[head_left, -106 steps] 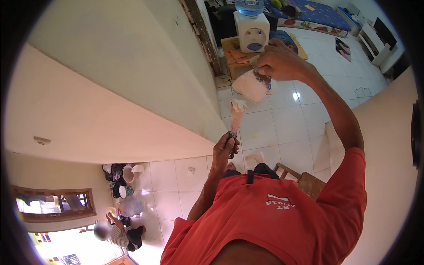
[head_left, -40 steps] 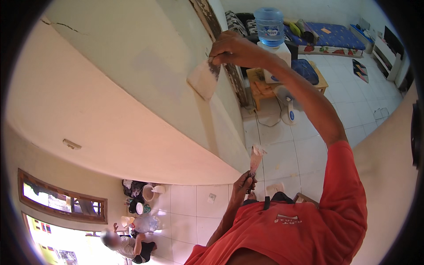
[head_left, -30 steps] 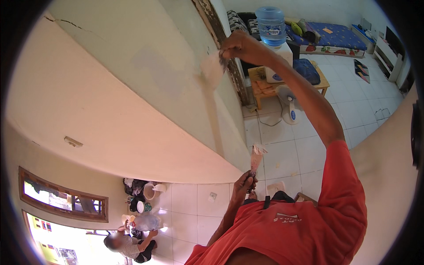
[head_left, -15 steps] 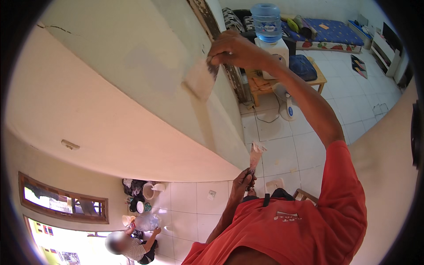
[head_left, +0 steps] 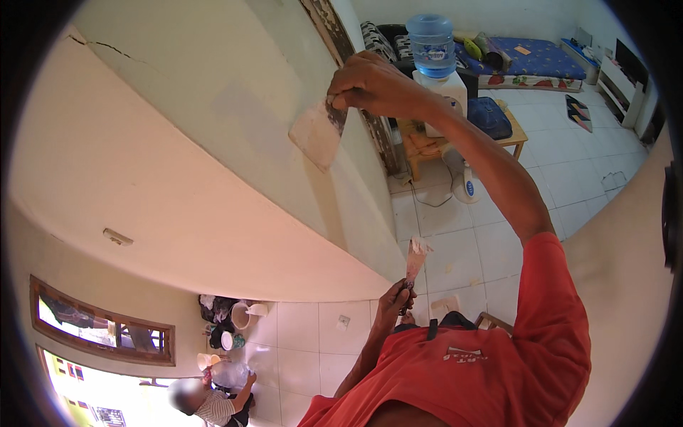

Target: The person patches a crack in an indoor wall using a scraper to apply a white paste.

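My right hand is raised to the pale plastered wall, fingers pinching the top of a wide flat scraper. Its blade lies at or very near the wall surface, smeared with pale filler. Smoother, greyish patches mark the wall around it. Lower down, close to my body, my left hand grips the dark handle of a narrower putty knife. That knife points upward, and a lump of whitish putty clings to its tip.
Beyond the wall's end, a blue water bottle tops a dispenser beside a low wooden table. A fan stands on the tiles, its cord trailing. At lower left another person crouches by buckets and bags. A crack runs along the wall.
The wide scraper has shifted slightly left and down, and its blade shows more fully. My left hand and its knife moved a little within the picture, as the view shifted slightly.
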Demonstrator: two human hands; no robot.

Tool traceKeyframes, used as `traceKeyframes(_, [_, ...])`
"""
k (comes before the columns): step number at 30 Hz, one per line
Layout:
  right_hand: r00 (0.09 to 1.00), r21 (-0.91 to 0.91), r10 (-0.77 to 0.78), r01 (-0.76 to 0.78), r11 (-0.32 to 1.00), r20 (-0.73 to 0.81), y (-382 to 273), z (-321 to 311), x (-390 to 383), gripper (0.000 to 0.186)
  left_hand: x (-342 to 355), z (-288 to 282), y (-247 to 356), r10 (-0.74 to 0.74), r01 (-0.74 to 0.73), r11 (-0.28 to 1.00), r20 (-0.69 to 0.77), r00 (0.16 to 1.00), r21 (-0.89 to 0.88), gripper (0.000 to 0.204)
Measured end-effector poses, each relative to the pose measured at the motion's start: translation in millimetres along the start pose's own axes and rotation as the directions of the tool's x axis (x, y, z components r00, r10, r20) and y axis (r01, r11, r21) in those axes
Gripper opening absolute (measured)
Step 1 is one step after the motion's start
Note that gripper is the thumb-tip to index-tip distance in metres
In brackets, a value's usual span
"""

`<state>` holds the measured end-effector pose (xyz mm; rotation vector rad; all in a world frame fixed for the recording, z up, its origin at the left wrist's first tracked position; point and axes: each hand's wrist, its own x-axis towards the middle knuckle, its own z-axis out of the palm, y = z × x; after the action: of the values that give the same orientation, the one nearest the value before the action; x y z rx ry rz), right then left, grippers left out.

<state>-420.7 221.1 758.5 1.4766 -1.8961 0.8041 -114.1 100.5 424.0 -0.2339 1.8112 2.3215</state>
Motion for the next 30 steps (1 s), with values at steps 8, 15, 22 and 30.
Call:
traceKeyframes(8, [0.990, -0.070, 0.071, -0.080, 0.994, -0.126, 29.4, -22.8, 7.8, 0.026, 1.3, -5.7, -1.7, -0.002, 0.003, 1.000, 0.063, 0.998, -0.008, 0.045])
traceKeyframes(15, [0.998, 0.271, 0.045, -0.058, 0.961, 0.053, 44.3, -19.0, 52.1, 0.028, 2.6, -1.8, 4.1, -0.020, 0.021, 0.999, 0.024, 0.999, -0.025, 0.046])
traceKeyframes(22, [0.992, 0.180, 0.121, -0.111, 0.977, -0.045, 54.1, -31.7, 33.8, 0.026, 0.4, -5.0, -3.4, -0.032, 0.032, 0.999, 0.004, 0.999, -0.022, 0.045])
traceKeyframes(30, [0.993, 0.012, 0.068, -0.067, 0.998, -0.101, 36.6, -37.0, 44.4, 0.024, 1.7, -4.8, -5.6, -0.002, 0.002, 1.000, 0.031, 1.000, -0.018, 0.043])
